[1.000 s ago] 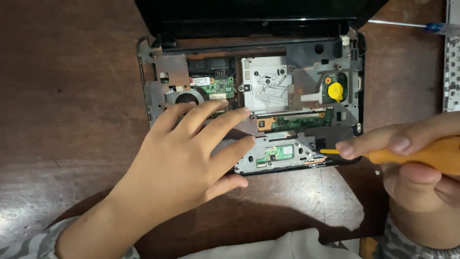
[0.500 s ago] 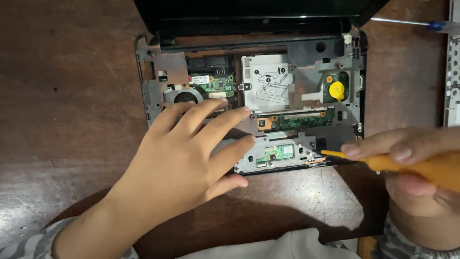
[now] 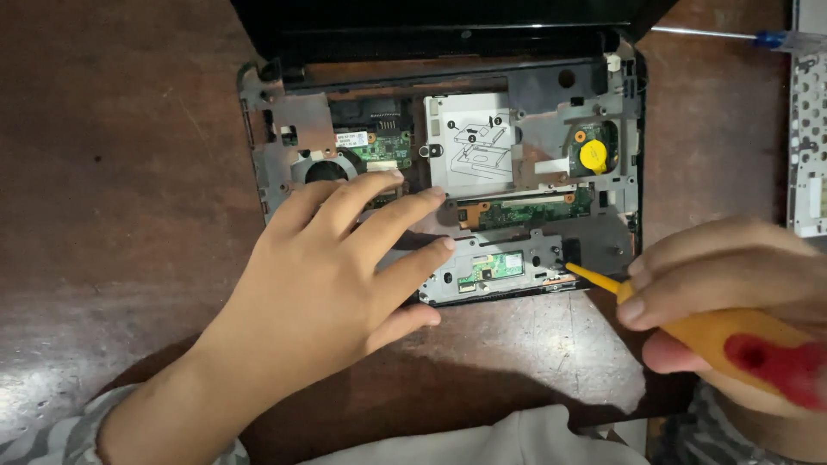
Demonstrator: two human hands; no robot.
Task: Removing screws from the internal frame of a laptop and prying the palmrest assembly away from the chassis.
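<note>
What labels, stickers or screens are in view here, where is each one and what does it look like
Diagram sticker: centre of the opened laptop, on the grey metal plate; white rectangle with black line drawings.
Small label: upper left inside, beside the green board; white rectangle, dark print.
Screen: top edge, hinged back; black, unlit.

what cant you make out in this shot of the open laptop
Head view only:
- Screwdriver tip: too small to tell whether it sits in a screw.
- Laptop front-left corner: hidden under the left hand.
- Right hand: cut off by the right edge.
- Second screwdriver: handle cut off at the right edge.
</note>
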